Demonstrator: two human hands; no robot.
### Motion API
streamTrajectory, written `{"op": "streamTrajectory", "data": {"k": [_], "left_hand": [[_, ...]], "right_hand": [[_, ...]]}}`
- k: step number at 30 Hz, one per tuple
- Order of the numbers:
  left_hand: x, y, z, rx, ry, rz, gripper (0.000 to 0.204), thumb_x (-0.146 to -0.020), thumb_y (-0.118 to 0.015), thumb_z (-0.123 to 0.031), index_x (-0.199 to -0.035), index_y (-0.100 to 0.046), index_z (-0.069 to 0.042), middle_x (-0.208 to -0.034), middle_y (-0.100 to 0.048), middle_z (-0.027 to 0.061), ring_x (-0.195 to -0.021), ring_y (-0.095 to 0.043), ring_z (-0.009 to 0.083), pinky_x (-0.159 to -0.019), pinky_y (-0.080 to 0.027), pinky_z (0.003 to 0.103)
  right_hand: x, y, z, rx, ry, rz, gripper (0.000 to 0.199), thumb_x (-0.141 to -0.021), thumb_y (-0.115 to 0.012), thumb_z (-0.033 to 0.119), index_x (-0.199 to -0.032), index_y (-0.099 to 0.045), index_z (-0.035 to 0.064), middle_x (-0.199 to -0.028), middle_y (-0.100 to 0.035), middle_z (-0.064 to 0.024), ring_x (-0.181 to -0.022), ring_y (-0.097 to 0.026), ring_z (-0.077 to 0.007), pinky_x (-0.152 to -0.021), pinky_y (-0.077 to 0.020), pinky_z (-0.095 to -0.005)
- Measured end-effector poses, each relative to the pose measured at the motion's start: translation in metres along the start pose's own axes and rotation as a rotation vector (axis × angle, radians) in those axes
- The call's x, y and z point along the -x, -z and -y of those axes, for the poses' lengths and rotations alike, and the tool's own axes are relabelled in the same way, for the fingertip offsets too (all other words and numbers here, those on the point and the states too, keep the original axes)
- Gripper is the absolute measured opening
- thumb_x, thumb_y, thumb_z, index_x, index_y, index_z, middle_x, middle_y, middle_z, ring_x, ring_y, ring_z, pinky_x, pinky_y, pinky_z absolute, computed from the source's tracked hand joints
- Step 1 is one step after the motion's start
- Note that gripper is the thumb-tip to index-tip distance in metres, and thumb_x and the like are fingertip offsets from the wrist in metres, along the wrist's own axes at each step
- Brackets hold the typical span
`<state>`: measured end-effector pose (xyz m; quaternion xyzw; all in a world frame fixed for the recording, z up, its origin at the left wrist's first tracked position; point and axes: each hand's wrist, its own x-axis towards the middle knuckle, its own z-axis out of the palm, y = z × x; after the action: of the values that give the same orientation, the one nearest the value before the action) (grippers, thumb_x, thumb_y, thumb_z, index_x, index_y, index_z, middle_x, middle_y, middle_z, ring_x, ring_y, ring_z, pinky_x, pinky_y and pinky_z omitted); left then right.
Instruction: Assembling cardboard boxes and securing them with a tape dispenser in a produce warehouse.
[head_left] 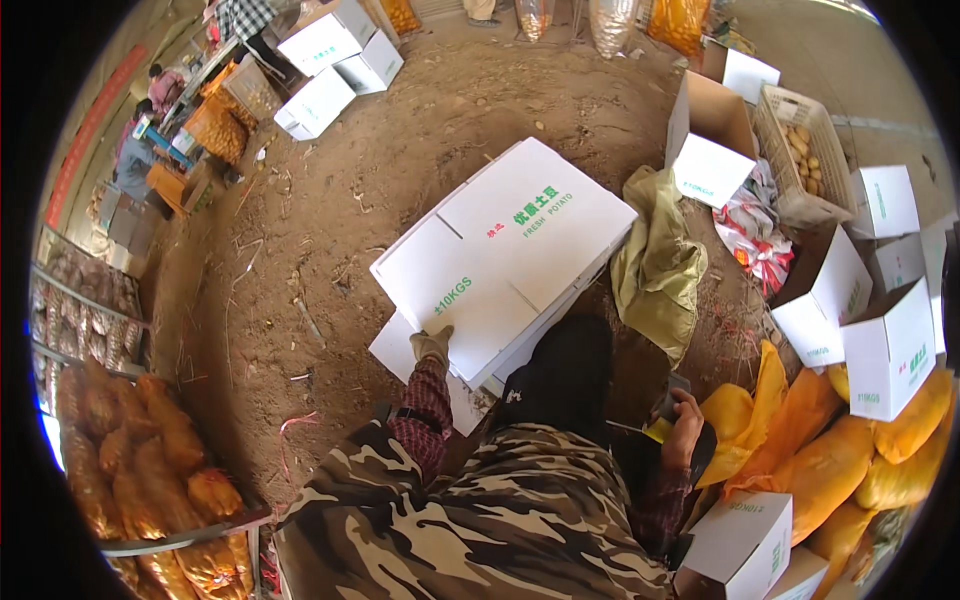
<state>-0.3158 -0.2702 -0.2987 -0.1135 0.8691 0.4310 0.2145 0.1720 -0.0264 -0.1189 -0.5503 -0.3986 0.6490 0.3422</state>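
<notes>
A grey-beige-gloved left hand touches the near-left edge of stacked flat white cardboard cartons, mid brown dirt floor, its grip unclear; the bare right hand clasps a dark handheld tool.

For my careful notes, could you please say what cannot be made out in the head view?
Head view: dark object in right hand, partly covered by that hand; kind unclear.
Head view: lower white cardboard, mostly hidden under the upper white carton.
Head view: far-right white carton, cut off by the fisheye rim.
</notes>
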Motion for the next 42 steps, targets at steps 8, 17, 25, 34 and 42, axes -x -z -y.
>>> {"op": "streamTrajectory", "data": {"k": [8, 17, 25, 34, 42], "left_hand": [[0.009, 0.041, 0.077, 0.158, -0.066, 0.378, 0.048, -0.103, -0.070, -0.025, -0.140, -0.061, 0.005, -0.134, -0.070, 0.0147, -0.119, -0.068, 0.0278, -0.096, -0.062, 0.041], [0.188, 0.059, -0.140, 0.776, -0.138, 0.949, 0.031, -0.092, -0.067, -0.018, -0.118, -0.067, -0.002, -0.103, -0.075, 0.0085, -0.089, -0.074, 0.0228, -0.075, -0.060, 0.031], [0.323, -0.059, -0.184, 1.296, 0.234, 1.438, 0.032, -0.104, -0.061, -0.007, -0.136, -0.059, -0.006, -0.127, -0.071, 0.0078, -0.111, -0.072, 0.0205, -0.088, -0.067, 0.041], [0.439, -0.114, -0.108, 1.136, 0.696, 1.864, 0.039, -0.108, -0.063, -0.026, -0.142, -0.059, -0.008, -0.130, -0.070, 0.0075, -0.112, -0.070, 0.0203, -0.088, -0.063, 0.038], [0.391, -0.095, -0.040, 0.768, 1.027, 2.399, 0.067, -0.105, -0.057, -0.061, -0.136, -0.062, -0.002, -0.123, -0.074, 0.0085, -0.098, -0.073, 0.0183, -0.074, -0.059, 0.034]], "right_hand": [[0.012, 0.028, 0.000, -0.262, 0.058, 0.030, 0.038, -0.090, -0.046, 0.004, -0.119, -0.068, -0.0088, -0.084, -0.067, -0.0155, -0.063, -0.067, -0.0259, -0.061, -0.0573, -0.0375], [0.010, 0.066, -0.017, -0.285, 0.000, -0.021, 0.037, -0.091, -0.047, 0.006, -0.119, -0.067, -0.0072, -0.087, -0.066, -0.0166, -0.064, -0.068, -0.0291, -0.062, -0.0590, -0.0391], [0.003, 0.058, 0.048, -0.337, 0.040, 0.097, 0.040, -0.096, -0.046, 0.019, -0.118, -0.070, -0.0045, -0.097, -0.069, -0.0169, -0.075, -0.070, -0.0302, -0.071, -0.0611, -0.0417], [-0.027, 0.029, 0.159, -0.288, 0.349, -0.023, 0.038, -0.100, -0.053, 0.030, -0.105, -0.073, -0.0022, -0.099, -0.072, -0.0083, -0.089, -0.066, -0.0212, -0.085, -0.0523, -0.0341], [-0.037, 0.034, 0.072, 0.238, 0.424, -0.060, 0.030, -0.089, -0.063, 0.023, -0.099, -0.069, -0.0045, -0.085, -0.066, -0.0123, -0.080, -0.059, -0.0225, -0.077, -0.0475, -0.0342]]}}
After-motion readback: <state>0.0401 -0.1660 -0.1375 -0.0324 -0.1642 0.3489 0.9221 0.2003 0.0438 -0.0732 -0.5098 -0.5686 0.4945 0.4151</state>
